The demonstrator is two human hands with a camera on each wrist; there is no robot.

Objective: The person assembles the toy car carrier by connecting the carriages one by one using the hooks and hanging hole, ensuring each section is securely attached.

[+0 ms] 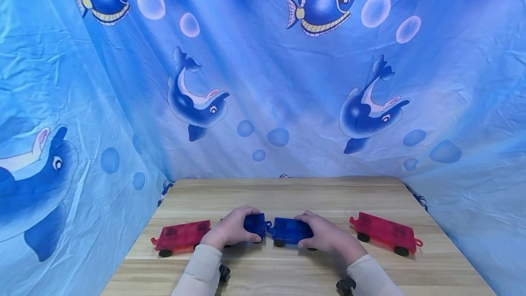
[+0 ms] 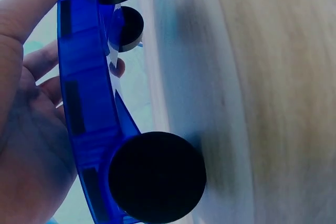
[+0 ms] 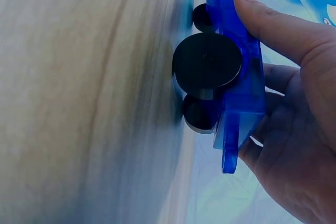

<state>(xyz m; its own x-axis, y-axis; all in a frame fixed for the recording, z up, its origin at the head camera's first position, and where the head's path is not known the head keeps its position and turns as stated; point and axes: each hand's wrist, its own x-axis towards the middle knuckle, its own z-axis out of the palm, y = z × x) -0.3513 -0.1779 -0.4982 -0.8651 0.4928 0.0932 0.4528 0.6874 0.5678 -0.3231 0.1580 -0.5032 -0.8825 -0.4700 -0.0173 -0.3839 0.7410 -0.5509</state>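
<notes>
My left hand (image 1: 232,229) grips a translucent blue toy train car (image 1: 255,224) with black wheels, thumb on the near side and fingers over the far side. Another blue train car (image 1: 289,231) is held the same way by my right hand (image 1: 326,232). Between the hands, the cars' end couplers meet at the middle of the table; I cannot tell whether they are hooked. In the left wrist view the blue side (image 2: 86,93) shows dark magnet strips. A coupler tab (image 3: 230,142) hangs at the free end in the right wrist view. Palms hide parts of both cars.
A red train car (image 1: 185,235) stands left of my left hand, its right end partly hidden. Another red car (image 1: 386,233) stands angled to the right. All are on a wooden table (image 1: 287,195), with a blue sea-print curtain (image 1: 263,81) behind and at both sides.
</notes>
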